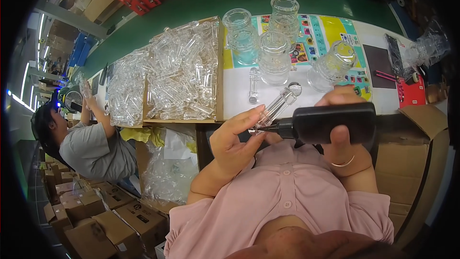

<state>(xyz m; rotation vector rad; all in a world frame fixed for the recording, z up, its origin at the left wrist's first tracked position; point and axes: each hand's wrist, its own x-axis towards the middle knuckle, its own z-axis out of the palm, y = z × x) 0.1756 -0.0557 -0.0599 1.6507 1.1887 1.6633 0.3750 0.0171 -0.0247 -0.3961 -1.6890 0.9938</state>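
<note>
While the left hand (235, 141) pinches the clear tube (278, 105), its long axis toward one o'clock, the right hand (342, 134) clasps the black bottle (330, 122), nozzle touching the tube's lower end.

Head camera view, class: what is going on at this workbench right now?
A person's left hand holds a clear plastic tube piece, while the right hand presses the nozzle of a black squeeze bottle to its lower end. Four clear jars stand on the table behind, beside a cardboard tray heaped with clear parts. A co-worker sits to the left.
</note>
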